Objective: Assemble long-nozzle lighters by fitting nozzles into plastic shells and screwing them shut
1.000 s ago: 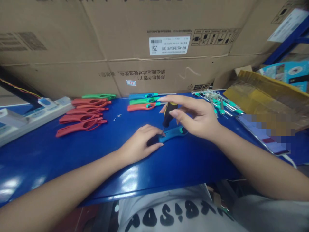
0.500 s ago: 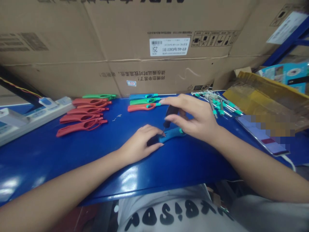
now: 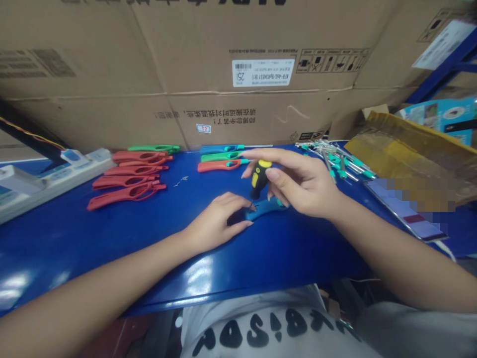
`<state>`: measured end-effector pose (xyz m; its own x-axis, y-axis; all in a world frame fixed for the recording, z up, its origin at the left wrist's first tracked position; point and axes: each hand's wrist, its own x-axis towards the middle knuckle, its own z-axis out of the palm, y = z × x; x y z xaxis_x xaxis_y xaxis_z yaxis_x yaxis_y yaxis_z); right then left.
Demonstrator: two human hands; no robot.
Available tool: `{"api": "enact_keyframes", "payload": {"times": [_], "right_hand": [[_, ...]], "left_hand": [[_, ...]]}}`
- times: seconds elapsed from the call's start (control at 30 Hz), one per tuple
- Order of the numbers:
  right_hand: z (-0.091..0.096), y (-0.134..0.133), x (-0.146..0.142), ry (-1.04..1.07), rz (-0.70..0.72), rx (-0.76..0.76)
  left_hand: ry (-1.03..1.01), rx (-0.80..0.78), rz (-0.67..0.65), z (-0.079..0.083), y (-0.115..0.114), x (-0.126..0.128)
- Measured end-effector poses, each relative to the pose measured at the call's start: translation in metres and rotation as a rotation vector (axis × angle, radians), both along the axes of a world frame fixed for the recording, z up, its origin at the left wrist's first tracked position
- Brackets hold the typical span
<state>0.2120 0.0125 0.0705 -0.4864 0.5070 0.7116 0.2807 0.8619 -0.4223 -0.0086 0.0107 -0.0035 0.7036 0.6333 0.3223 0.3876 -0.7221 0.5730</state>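
Blue, glossy worktop (image 3: pixel 283 258), backed by a large cardboard box (image 3: pixel 208 64) with upside-down print and a white label. Items as follows.

Blue handle (image 3: pixel 268 207): one, lies flat on the worktop near the middle, green at its far end. Left hand (image 3: pixel 216 216): thumb and fingers pinch the near end of the blue handle. Screwdriver (image 3: pixel 258 179): one, black and yellow, tilted, tip down at the blue handle near the left fingertips. Right hand (image 3: pixel 305 184): grasps the screwdriver's grip.

Beyond the hands: three long pieces, blue, green and red, side by side. Left: several red handles (image 3: pixel 119 197), one green handle (image 3: pixel 149 148) behind them, and a white power strip (image 3: pixel 67 179). Between these groups: small metal bits (image 3: pixel 181 181). Right: a pile of metal rods (image 3: pixel 342 174) with green ends, a phone (image 3: pixel 404 204), and a yellow package (image 3: pixel 391 149).
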Motion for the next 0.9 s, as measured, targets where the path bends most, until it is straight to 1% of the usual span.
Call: {"api": "enact_keyframes", "payload": {"times": [0.03, 0.13, 0.17, 0.2, 0.3, 0.33, 0.37, 0.47, 0.53, 0.57, 0.67, 0.7, 0.73, 0.83, 0.87, 0.9], "right_hand": [[-0.0004, 0.0003, 0.0001, 0.017, -0.008, 0.023], [-0.0015, 0.0018, 0.0015, 0.046, -0.061, 0.208], [-0.0016, 0.002, 0.002, 0.034, -0.067, 0.233], [-0.0013, 0.0021, 0.0024, 0.011, -0.06, 0.216], [0.0007, 0.002, 0.0026, -0.04, 0.003, 0.055], [0.0014, 0.0023, 0.0024, -0.036, 0.013, 0.028], [0.0021, 0.0028, 0.0024, -0.024, 0.007, 0.032], [0.0022, 0.0049, 0.0028, 0.016, -0.061, 0.158], [0.0009, 0.0055, 0.0035, 0.003, -0.082, 0.194], [0.0001, 0.0054, 0.0038, -0.01, -0.075, 0.168], [-0.0015, 0.0041, 0.0044, -0.038, -0.012, 0.009], [-0.0016, 0.0036, 0.0047, -0.035, 0.006, -0.011], [-0.0015, 0.0031, 0.005, -0.031, 0.013, 0.009], [-0.0003, 0.0015, 0.0063, -0.053, -0.055, 0.179], [0.0003, 0.0008, 0.0066, -0.078, -0.083, 0.212], [0.0008, 0.0002, 0.0068, -0.103, -0.1, 0.212]], "left_hand": [[-0.002, 0.003, 0.0, -0.0001, 0.0, 0.0], [-0.013, 0.008, -0.003, -0.0007, 0.0001, -0.0001], [-0.015, 0.007, -0.002, -0.0007, 0.0002, -0.0001], [-0.014, 0.004, -0.001, -0.0006, 0.0002, 0.0], [-0.003, 0.0, -0.001, 0.0002, 0.0002, 0.0002], [0.0, -0.002, -0.002, 0.0003, 0.0002, 0.0001], [-0.001, -0.003, -0.003, 0.0003, 0.0002, 0.0001], [-0.007, -0.004, -0.004, -0.0001, 0.0003, -0.0001], [-0.006, -0.006, -0.004, -0.0003, 0.0003, -0.0001], [-0.003, -0.006, -0.003, -0.0003, 0.0002, -0.0001], [0.002, -0.005, -0.003, -0.0006, 0.0004, -0.0001], [0.001, -0.003, -0.004, -0.0009, 0.0005, -0.0002], [0.0, 0.0, -0.004, -0.0012, 0.0007, -0.0002], [-0.003, 0.019, -0.002, -0.0021, 0.0012, -0.0002], [-0.005, 0.022, -0.003, -0.0022, 0.0013, -0.0001], [-0.004, 0.019, -0.004, -0.0021, 0.0012, 0.0001]]}}
